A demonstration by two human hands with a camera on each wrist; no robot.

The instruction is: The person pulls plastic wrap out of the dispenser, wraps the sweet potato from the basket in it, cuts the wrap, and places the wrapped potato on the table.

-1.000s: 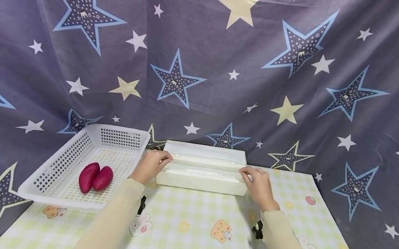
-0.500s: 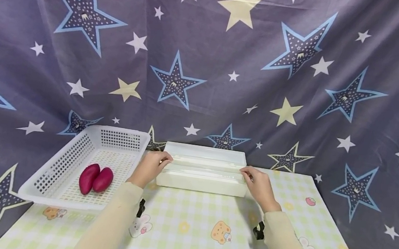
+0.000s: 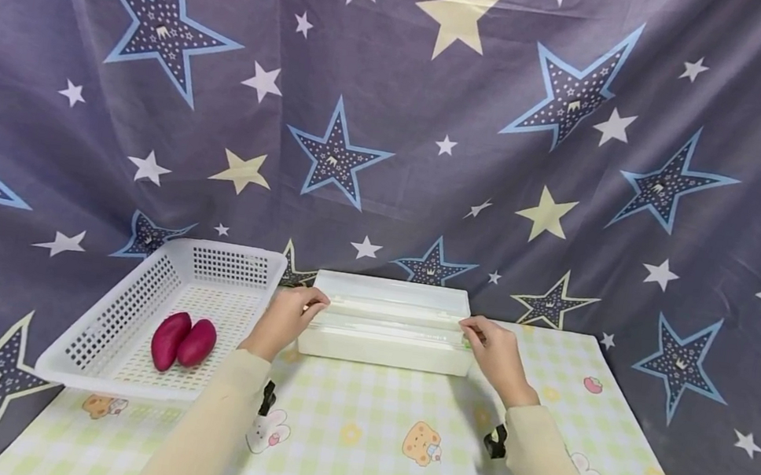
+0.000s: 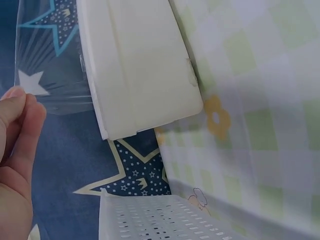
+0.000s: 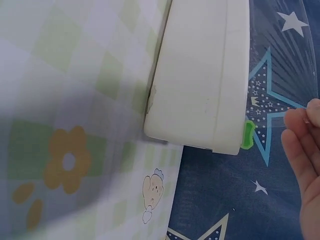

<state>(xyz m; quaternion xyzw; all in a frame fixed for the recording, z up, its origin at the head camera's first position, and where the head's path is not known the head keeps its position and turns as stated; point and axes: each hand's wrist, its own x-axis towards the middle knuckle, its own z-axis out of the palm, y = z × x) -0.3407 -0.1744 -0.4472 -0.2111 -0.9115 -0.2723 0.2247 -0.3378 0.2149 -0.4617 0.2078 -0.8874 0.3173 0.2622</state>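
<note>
A white cling film dispenser [image 3: 384, 352] lies lengthwise at the back of the table, its lid [image 3: 391, 290] raised behind. My left hand [image 3: 282, 320] pinches one corner of the clear cling film [image 4: 55, 87] between thumb and fingers, at the dispenser's left end. At the right end, my right hand [image 3: 497, 360] pinches the other corner. Between both hands the film is drawn out of the dispenser, with fine creases fanning from the pinched corners in the wrist views. A green slider [image 5: 248, 135] shows at the dispenser's right end. The film roll inside is hidden.
Left of the dispenser stands a white perforated basket [image 3: 85, 376] holding two reddish-purple sweet potatoes [image 3: 170, 340]. A green checked cloth [image 3: 352, 472] covers the table. Directly behind hangs a dark star-patterned curtain [image 3: 403, 50].
Both hands keep nearly the same place, the right shifting very slightly right. A bit of the green slider now shows beside the right fingers.
</note>
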